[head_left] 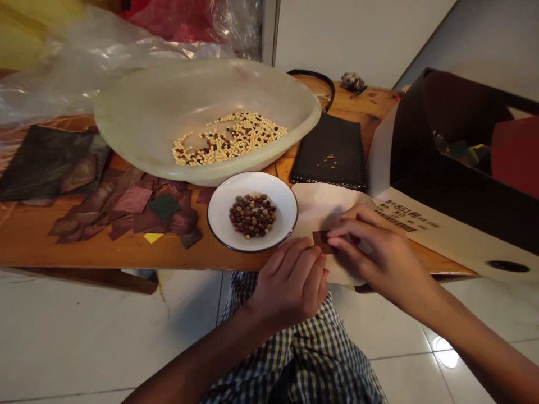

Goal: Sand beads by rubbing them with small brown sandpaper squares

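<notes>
Between my hands is a small dark brown square piece (pixel 320 241) of thin sheet, above a pale rounded board (pixel 307 210). My right hand (pixel 379 247) pinches its right side between thumb and fingertips. My left hand (pixel 292 280) is closed, its curled fingers meeting the square's lower left edge; the thumb is mostly hidden. Just left of the board, a white dish (pixel 219 210) with a dark rim holds a heap of brown, maroon and grey beads (pixel 252 216).
Behind the dish stands a large pale basin (pixel 138 112) with cream and dark beads (pixel 236 137). Thin maroon squares (pixel 135 199) lie piled at left. A black pouch (pixel 330 148) sits behind the board. An open shoebox (pixel 458 224) borders the right; plastic bags (pixel 105 45) fill the back left.
</notes>
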A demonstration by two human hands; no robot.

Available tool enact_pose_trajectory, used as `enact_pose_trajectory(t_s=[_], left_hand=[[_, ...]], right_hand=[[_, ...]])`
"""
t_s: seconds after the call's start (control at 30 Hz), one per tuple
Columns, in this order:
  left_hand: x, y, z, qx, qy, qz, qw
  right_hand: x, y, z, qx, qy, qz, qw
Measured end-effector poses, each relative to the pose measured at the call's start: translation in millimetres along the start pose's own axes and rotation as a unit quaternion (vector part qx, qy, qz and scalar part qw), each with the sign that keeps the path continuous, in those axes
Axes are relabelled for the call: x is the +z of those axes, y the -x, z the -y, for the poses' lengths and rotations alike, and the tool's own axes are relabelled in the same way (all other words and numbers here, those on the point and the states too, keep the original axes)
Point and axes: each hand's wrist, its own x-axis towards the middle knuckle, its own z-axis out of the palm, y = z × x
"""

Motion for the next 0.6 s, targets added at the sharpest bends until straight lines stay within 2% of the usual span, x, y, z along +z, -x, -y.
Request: enact_pose_trajectory(t_s=[0.07,0.1,0.13,0.23,0.3,0.33,0.43,0.6], left_hand=[[0.4,0,0,0.002,0.0,-0.003,1.0],[0.6,1,0,0.003,0.0,-0.005,1.0],[0.9,1,1,0.004,0.0,-0.008,1.0],[1.7,1,1,0.005,0.004,-0.022,1.0],[2.1,1,1,0.006,0.004,-0.026,1.0],[2.2,1,1,0.005,0.002,-0.025,1.0],[2.1,1,0,0.005,-0.003,-0.02,1.0],[1.6,1,0,0.002,-0.002,-0.02,1.0]], right_hand=[[-3,2,3,0.078,-0.11,-0.017,0.991],[-4,4,4,0.119,-0.188,-0.018,0.975],[-4,6,6,0.154,-0.274,-0.012,0.949],[-4,11,9,0.213,-0.498,0.023,0.841],[-2,13,9,0.233,-0.578,0.041,0.781],[-1,13,10,0.239,-0.601,0.047,0.761],[1,14,10,0.242,-0.638,0.044,0.73],[4,17,8,0.231,-0.658,0.034,0.716]])
